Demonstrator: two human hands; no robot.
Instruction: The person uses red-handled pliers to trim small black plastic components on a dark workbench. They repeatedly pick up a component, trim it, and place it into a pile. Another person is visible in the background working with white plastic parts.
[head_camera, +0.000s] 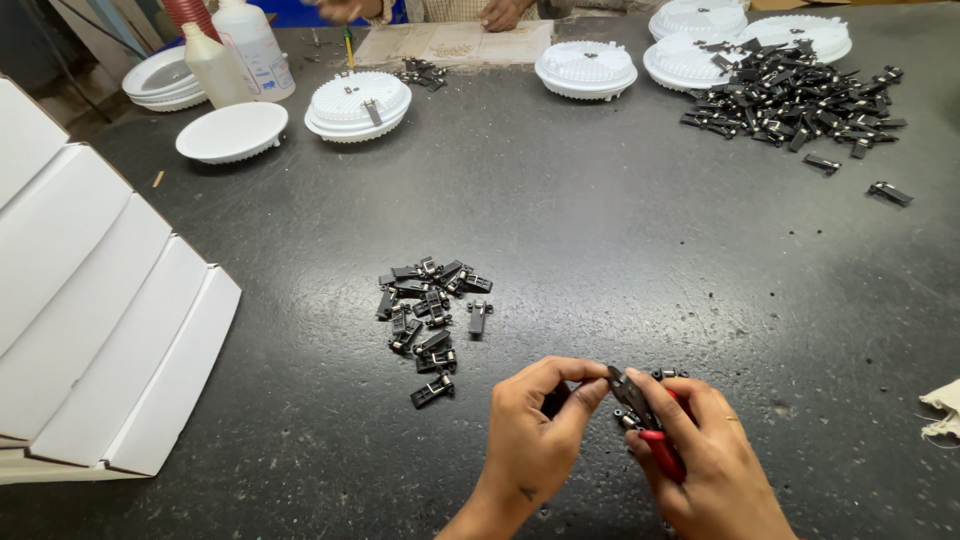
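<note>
Pliers (655, 430) with red handles sit clenched in the right hand (705, 455), their tips meeting a small black clip (615, 378) that the left hand (535, 430) pinches in its grip just above the dark worktop (600, 230). Judging by this, a clip is being worked at the tips; the pile of clips (430, 315) lies near the left hand.

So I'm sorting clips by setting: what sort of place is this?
Probably a small assembly workshop for light fittings. A dark worktable carries white round lamp housings, heaps of black spring clips and stacked white cartons, while the hands work a clip with red-handled pliers.
</note>
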